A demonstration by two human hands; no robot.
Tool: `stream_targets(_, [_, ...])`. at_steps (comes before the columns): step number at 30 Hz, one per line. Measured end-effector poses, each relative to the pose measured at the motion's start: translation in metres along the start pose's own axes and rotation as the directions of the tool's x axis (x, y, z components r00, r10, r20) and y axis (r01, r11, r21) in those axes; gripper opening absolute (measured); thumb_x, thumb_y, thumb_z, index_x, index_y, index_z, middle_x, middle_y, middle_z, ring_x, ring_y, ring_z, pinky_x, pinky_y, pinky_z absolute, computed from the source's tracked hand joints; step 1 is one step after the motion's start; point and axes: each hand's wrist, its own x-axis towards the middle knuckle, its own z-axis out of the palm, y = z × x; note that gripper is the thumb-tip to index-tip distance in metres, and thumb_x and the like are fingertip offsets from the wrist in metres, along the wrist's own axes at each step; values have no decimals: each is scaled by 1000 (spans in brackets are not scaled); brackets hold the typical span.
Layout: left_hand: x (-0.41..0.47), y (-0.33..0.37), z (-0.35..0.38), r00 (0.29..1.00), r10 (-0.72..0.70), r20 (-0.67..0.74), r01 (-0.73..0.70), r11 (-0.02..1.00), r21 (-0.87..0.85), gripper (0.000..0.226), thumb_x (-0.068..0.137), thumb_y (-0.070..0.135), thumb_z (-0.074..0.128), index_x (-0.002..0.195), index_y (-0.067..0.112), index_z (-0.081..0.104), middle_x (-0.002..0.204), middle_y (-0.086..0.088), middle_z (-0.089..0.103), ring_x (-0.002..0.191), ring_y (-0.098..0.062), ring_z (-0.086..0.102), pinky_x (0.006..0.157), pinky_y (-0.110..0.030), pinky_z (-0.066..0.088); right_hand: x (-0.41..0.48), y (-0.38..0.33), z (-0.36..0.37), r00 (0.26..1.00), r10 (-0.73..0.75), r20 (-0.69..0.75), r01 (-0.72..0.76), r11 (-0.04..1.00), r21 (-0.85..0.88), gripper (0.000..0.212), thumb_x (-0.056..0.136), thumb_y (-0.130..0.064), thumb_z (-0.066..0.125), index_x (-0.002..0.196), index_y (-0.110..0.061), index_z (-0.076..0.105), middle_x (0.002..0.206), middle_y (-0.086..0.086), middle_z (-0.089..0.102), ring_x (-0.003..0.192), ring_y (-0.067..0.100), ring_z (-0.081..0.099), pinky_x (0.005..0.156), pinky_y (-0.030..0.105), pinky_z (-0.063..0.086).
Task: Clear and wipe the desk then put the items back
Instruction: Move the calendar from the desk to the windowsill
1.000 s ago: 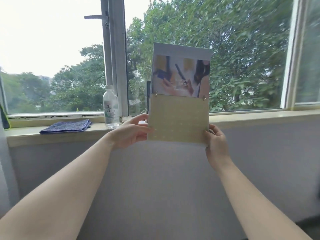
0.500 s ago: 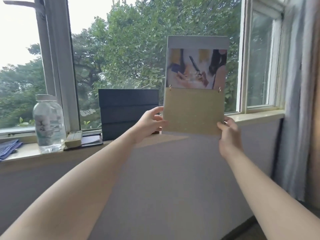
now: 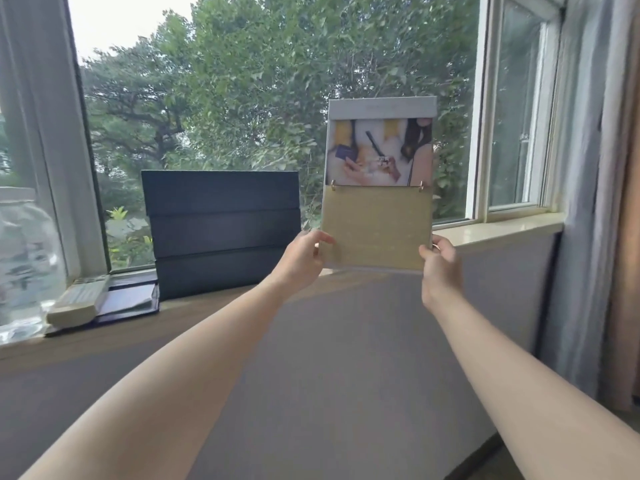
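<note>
Fingers of both hands pinch the upright calendar's point(image 3: 378, 188) bottom corners, long axis vertical, facing the camera.

Both hands hold a calendar point(image 3: 378, 188) upright in front of the window point(image 3: 263, 98). The left hand point(image 3: 302, 261) grips its lower left corner; the right hand point(image 3: 439, 263) grips its lower right corner. On the windowsill point(image 3: 207, 317), left of the calendar, a dark folded board point(image 3: 221, 237) stands upright. Further left, a remote point(image 3: 79, 301) lies on a dark folder point(image 3: 128, 303), beside a clear water bottle point(image 3: 24, 265). A curtain point(image 3: 595, 202) hangs at right.
</note>
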Motion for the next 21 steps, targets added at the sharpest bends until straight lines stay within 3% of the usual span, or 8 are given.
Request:
stream_targets(4, [14, -18, 7, 997, 0, 82, -5, 998, 60, 40, 92, 5, 51, 131, 15, 54, 130, -7, 45, 112, -19, 54, 91, -20, 39, 14, 19, 13, 1000, 28, 12, -27, 999, -25, 28, 93, 4, 46, 82, -22, 52, 74, -5, 53, 67, 7, 43, 62, 17, 32])
stream_targets(8, [23, -30, 11, 975, -38, 217, 11, 992, 123, 53, 92, 13, 58, 143, 16, 41, 147, -8, 33, 133, -18, 36, 95, -13, 27, 25, 37, 27, 997, 37, 66, -37, 999, -6, 31, 94, 5, 44, 81, -22, 51, 77, -4, 56, 69, 7, 47, 63, 16, 34])
stream_targets(11, [25, -30, 16, 953, -43, 299, 2, 991, 133, 50, 93, 16, 55, 142, 15, 40, 157, -9, 10, 140, -21, 28, 97, -16, 29, 34, 46, 33, 993, 36, 114, -31, 999, -45, 31, 95, 6, 44, 82, -22, 51, 79, -4, 58, 70, 7, 49, 64, 17, 35])
stream_targets(14, [27, -31, 24, 917, -125, 378, 48, 977, 208, 44, 96, 19, 54, 137, 11, 44, 158, -13, -25, 133, -28, 42, 88, -23, 42, 40, 59, 42, 983, 38, 177, -10, 987, -158, 24, 95, 3, 46, 89, -19, 53, 81, 0, 61, 71, 13, 52, 63, 20, 39])
stream_targets(16, [31, -37, 28, 911, -148, 385, 54, 968, 244, 41, 96, 23, 54, 135, 10, 46, 157, -13, -29, 128, -29, 48, 85, -26, 45, 46, 66, 50, 981, 34, 191, 17, 965, -260, 14, 95, -3, 49, 99, -15, 56, 87, 6, 62, 77, 18, 52, 66, 28, 38])
stream_targets(19, [37, -44, 30, 917, -145, 371, 41, 961, 275, 37, 97, 23, 52, 131, 8, 49, 158, -16, -23, 144, -29, 26, 95, -23, 39, 58, 68, 57, 982, 44, 181, 40, 901, -433, 13, 96, -11, 52, 107, -12, 60, 90, 6, 62, 82, 25, 55, 68, 30, 36])
stream_targets(21, [39, -47, 31, 913, -152, 378, 36, 954, 296, 33, 97, 22, 51, 126, 7, 52, 157, -17, -20, 143, -30, 26, 102, -28, 39, 63, 66, 60, 986, 52, 159, 43, 843, -537, 15, 96, -17, 54, 108, -16, 62, 85, 3, 60, 89, 31, 58, 73, 33, 41])
